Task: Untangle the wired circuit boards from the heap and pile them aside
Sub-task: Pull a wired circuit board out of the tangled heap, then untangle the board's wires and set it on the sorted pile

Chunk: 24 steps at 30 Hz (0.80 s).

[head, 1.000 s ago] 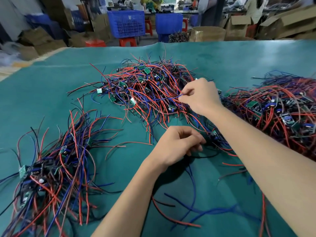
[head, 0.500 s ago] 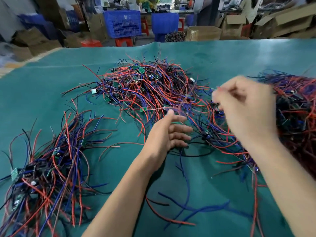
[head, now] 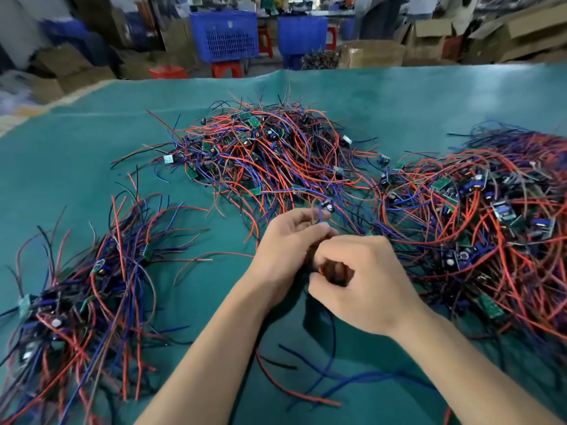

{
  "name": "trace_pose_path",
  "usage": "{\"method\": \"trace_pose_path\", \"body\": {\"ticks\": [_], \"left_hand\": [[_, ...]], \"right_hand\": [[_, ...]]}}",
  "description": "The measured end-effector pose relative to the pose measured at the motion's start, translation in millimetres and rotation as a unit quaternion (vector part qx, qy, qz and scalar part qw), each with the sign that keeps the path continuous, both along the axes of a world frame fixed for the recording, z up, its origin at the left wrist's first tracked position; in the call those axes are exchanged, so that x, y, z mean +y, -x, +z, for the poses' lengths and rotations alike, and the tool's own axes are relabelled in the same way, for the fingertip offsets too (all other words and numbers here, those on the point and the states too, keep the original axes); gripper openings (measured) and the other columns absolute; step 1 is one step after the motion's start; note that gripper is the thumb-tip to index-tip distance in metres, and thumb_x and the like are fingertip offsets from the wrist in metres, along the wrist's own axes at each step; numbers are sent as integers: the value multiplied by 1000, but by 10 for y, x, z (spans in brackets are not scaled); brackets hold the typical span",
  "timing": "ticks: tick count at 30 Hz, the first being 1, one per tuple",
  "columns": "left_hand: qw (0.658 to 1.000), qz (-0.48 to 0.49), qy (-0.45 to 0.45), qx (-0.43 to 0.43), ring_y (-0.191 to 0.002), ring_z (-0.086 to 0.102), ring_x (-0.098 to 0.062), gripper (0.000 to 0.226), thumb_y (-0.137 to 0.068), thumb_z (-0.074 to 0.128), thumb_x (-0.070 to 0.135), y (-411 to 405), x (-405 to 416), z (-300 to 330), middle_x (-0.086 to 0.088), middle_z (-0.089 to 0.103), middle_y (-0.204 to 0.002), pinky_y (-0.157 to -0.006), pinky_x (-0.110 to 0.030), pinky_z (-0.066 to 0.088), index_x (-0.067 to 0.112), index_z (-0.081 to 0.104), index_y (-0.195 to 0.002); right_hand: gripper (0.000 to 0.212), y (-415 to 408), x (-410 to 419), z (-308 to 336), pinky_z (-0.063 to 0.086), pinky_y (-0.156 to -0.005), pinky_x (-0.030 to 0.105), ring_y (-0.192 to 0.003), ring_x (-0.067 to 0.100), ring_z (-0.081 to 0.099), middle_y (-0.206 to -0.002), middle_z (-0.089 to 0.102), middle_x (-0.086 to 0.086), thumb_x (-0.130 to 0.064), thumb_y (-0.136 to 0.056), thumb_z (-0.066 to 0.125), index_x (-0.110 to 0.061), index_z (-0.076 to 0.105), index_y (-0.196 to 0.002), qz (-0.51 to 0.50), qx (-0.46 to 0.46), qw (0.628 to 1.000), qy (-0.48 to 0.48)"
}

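**Both hands meet on a bundle of wires at mid-surface**

At the far left, a pile of wired circuit boards [head: 76, 305] lies on the green surface [head: 92, 142] — red, blue and black leads fanning up and to the right, with small green boards and dark components tucked among them.

Further right and deeper in, the central heap [head: 264, 157] sits as a dense knot of red and blue wires, green boards showing here and there along its edges.

In front of that heap the two hands come together, touching. The left hand [head: 288, 240] has its fingers curled, and a few thin wires [head: 319, 214] rise between the fingertips toward a small dark component just above them. The right hand [head: 359, 280] is curled tight just beside it, thumb and fingers pinching a red wire end [head: 325, 269] inside the fist. How many leads each hand holds cannot be told — the fingers hide them. Loose blue and red leads [head: 325, 372] trail down from under the hands across the surface toward the near edge.

To the right, a second large heap [head: 478, 222] spreads to the picture's edge, thick with red wires, blue parts and green boards, its near strands running right up to the right hand.

Beyond the surface stand blue crates [head: 225, 35] and cardboard boxes [head: 518, 35].
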State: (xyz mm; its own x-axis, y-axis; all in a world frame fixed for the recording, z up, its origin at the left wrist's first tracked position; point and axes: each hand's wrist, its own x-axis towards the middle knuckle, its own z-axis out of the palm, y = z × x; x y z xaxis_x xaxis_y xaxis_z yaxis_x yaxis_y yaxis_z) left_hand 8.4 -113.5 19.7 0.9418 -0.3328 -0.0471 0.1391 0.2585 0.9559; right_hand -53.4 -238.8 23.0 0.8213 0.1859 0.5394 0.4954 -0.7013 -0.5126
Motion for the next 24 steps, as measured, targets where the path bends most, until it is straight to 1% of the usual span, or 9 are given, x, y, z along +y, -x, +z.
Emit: {"method": "trace_pose_path", "body": {"ticks": [2,4,6,8,10,14,17,20,24], "left_hand": [[1000,7,-9,-16,-60,60,-13,15,-98,51,0,-7,11,-14,-7,67,-76,-60,-24,50,5,65,-102],[1000,9,-7,-22,-59,58,-14,19,-101,48,4,-7,4,-13,-6,65,-73,-60,-26,50,7,67,-99],[1000,-1,-12,-28,-62,59,-15,23,-101,48,4,2,-4,-2,-6,65,-74,-62,-25,51,9,69,-95],[998,-24,-30,-42,-64,60,-13,31,-100,50,3,11,2,-6,-5,66,-74,-62,-20,52,16,73,-84],[995,-53,-50,-64,-65,59,-12,32,-99,51,2,28,2,-6,-4,65,-74,-61,-18,51,17,73,-81],[984,-90,-99,-119,-68,57,-11,19,-97,54,-1,52,18,4,0,65,-73,-64,-19,48,6,71,-93],[978,-109,-123,-131,-70,56,-8,18,-92,61,-2,76,13,7,5,71,-79,-66,-21,47,10,74,-89],[988,-100,-74,-87,-74,60,-12,10,-87,65,16,81,2,52,-2,71,-86,-65,-22,48,17,74,-90],[998,-11,35,45,-71,66,-22,13,-93,58,24,8,24,77,-14,69,-93,-67,-27,57,12,62,-98]], "right_hand": [[37,-10,-10,-22,42,-55,35,-55,14,43,-56,49,-5,-42,-80,68,-12,62,-60,39,46,998,-25],[58,-20,-36,-21,40,-55,34,-52,18,49,-54,55,7,-57,-90,54,-7,64,-63,72,117,977,-164],[63,-70,-84,-6,37,-55,28,-49,15,47,-49,52,8,-63,-92,45,-8,65,-67,12,129,949,-288],[52,-137,-157,-26,35,-56,30,-49,12,42,-48,47,-1,-59,-90,54,-12,64,-68,-95,96,947,-290],[35,-196,-220,-44,40,-59,31,-53,8,50,-54,60,-10,-52,-87,63,-21,70,-72,-159,99,941,-282],[30,-199,-234,-14,41,-58,27,-55,6,57,-71,74,-5,-49,-87,67,-21,74,-77,-133,168,913,-348],[10,-202,-260,39,36,-43,22,-53,10,52,-73,76,3,-23,-91,74,-17,78,-85,-117,199,876,-424],[11,-216,-301,107,39,-47,20,-56,12,53,-76,76,9,-3,-93,67,-9,75,-97,-82,214,817,-529],[9,-229,-366,201,38,-48,15,-55,9,50,-64,65,5,-4,-88,66,-7,74,-91,-27,224,727,-648]]}}
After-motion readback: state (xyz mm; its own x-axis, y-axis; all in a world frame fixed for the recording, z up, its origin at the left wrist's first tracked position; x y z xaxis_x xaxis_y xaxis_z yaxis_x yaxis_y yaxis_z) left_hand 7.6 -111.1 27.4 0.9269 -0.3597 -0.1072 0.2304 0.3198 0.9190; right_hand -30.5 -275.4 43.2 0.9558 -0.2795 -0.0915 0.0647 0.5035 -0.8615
